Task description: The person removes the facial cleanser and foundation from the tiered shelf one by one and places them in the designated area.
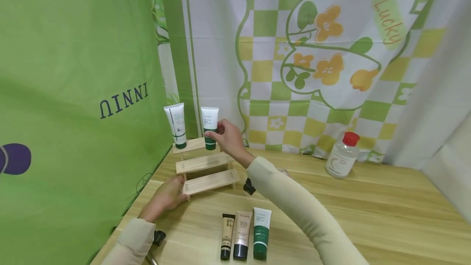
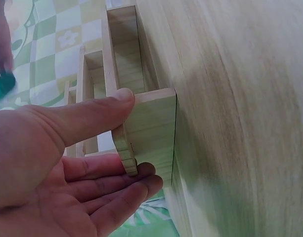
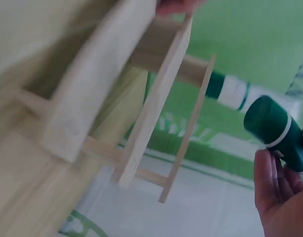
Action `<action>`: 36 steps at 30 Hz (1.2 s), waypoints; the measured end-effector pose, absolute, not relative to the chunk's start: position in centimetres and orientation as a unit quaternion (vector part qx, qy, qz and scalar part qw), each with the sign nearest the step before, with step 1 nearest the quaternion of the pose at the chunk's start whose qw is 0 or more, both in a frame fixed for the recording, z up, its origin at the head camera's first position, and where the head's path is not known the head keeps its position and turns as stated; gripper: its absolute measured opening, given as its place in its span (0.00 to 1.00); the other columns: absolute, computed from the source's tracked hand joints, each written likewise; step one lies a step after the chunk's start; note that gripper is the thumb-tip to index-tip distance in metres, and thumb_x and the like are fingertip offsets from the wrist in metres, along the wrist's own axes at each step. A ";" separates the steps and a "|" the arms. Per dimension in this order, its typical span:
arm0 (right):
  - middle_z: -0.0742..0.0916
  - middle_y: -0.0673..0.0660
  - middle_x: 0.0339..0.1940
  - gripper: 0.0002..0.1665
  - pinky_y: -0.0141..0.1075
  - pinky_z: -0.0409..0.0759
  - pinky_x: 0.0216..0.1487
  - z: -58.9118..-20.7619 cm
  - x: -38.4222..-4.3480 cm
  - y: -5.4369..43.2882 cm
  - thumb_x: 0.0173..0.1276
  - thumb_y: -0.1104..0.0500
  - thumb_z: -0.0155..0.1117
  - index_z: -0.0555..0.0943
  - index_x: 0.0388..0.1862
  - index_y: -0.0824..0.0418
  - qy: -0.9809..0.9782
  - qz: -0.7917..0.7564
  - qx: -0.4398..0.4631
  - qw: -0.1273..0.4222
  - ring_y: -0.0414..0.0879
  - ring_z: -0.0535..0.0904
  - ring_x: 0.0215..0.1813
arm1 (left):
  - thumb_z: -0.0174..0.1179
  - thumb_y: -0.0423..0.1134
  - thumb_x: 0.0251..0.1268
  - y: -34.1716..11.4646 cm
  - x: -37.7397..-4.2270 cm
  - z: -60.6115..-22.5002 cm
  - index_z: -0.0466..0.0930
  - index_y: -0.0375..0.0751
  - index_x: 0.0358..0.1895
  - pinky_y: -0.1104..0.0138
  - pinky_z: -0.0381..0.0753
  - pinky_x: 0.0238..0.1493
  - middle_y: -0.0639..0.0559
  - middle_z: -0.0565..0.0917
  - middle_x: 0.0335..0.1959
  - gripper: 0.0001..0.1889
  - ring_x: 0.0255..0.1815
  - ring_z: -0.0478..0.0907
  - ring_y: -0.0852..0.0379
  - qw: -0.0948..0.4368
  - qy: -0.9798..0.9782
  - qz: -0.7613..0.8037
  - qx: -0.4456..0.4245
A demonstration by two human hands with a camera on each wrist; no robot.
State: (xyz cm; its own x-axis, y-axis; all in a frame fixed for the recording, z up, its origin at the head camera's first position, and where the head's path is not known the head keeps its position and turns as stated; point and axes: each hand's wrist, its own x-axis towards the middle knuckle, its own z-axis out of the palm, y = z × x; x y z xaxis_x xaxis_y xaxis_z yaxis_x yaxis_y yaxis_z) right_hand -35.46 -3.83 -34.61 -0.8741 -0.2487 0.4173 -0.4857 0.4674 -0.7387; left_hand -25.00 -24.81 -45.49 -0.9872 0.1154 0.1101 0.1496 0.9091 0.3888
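Head view: near frame centre, a green-and-white tube (image 1: 210, 118) is pinched by the right hand (image 1: 232, 138); lower left, a stepped rack (image 1: 211, 181) is gripped by the left hand (image 1: 169, 194).

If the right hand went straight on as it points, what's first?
Beyond its held tube, the right hand would likely meet the white tube standing on the rack's top step; depth is unclear.

Right hand (image 1: 229, 137) holding tube (image 1: 209, 120), left hand (image 1: 168, 192) gripping stepped rack (image 1: 211, 180); red-capped bottle (image 1: 341, 160)
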 end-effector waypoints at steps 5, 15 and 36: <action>0.86 0.56 0.33 0.20 0.37 0.85 0.32 -35.3 -31.5 0.8 0.60 0.51 0.73 0.78 0.41 0.63 -0.821 0.500 0.268 0.069 0.45 0.82 0.32 | 0.75 0.36 0.48 -24.9 -24.9 -45.5 0.76 0.29 0.46 0.52 0.80 0.41 0.42 0.80 0.37 0.24 0.37 0.78 0.48 0.041 -0.975 -0.204 -0.076; 0.85 0.58 0.30 0.22 0.41 0.87 0.31 -40.1 -24.4 12.7 0.61 0.53 0.73 0.79 0.43 0.68 -0.826 0.538 0.165 -0.018 0.48 0.84 0.28 | 0.74 0.35 0.49 -24.9 -24.6 -45.2 0.76 0.29 0.45 0.53 0.81 0.39 0.43 0.79 0.36 0.22 0.34 0.76 0.50 0.039 -0.975 -0.203 -0.081; 0.81 0.51 0.16 0.51 0.30 0.73 0.16 -45.8 -19.0 16.8 0.56 0.49 0.76 0.64 0.62 0.85 -0.915 0.389 0.080 -0.077 0.42 0.79 0.16 | 0.74 0.37 0.50 -24.5 -24.9 -44.9 0.76 0.28 0.45 0.55 0.83 0.38 0.43 0.79 0.35 0.22 0.32 0.76 0.51 0.027 -0.981 -0.180 -0.071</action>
